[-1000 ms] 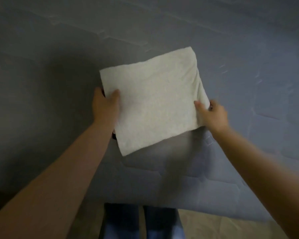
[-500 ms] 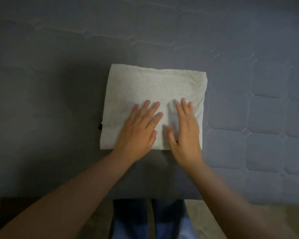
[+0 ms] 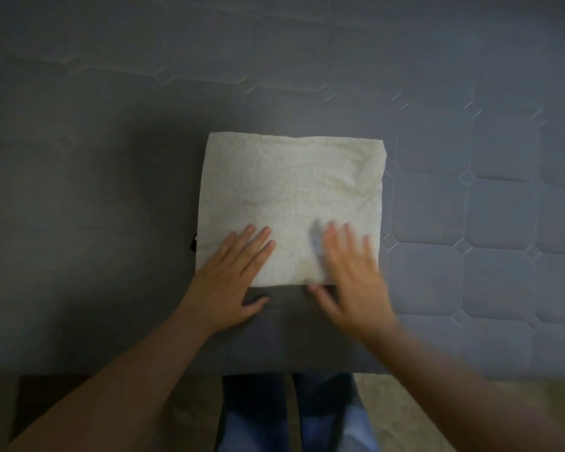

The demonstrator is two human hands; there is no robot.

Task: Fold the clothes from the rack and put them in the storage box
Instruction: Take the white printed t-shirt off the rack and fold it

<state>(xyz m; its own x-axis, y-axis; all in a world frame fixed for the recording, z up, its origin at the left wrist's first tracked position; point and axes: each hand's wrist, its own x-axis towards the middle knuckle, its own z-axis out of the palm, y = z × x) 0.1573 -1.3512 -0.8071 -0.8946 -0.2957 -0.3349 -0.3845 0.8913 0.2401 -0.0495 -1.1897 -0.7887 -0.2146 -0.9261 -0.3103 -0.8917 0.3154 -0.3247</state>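
Cream-white folded cloth (image 3: 291, 203), soft and slightly nubbly, lies flat as a neat rectangle on the grey-blue quilted mattress (image 3: 470, 207), close to the near edge of the bed. Both hands are on its near edge. Left hand (image 3: 232, 275) is spread, fingers (image 3: 256, 243) straight and pressing down on the near-left corner, thumb lying off the cloth on the mattress. Right hand (image 3: 356, 275) is blurred, so it is moving, but its fingers (image 3: 348, 239) read as straight and spread over the near-right part of the cloth; neither hand is curled round anything or pinching the fabric.

A small dark tab (image 3: 193, 244) peeks out at the cloth's left edge; what it is cannot be made out. A few soft ridges show near the far-right corner. Below the bed edge, the person's blue-trousered legs (image 3: 258, 415) and a pale floor (image 3: 388, 412) are visible.

The step looks like the last smoothing pass: the folding seems done and the palms are flattening the bundle. Neither rack nor storage box is in view, so the putting-away is yet to come. The next move likely calls for sliding fingers under both sides, lifting the stack level so the layers do not slip apart, then turning towards the box, wherever it stands.
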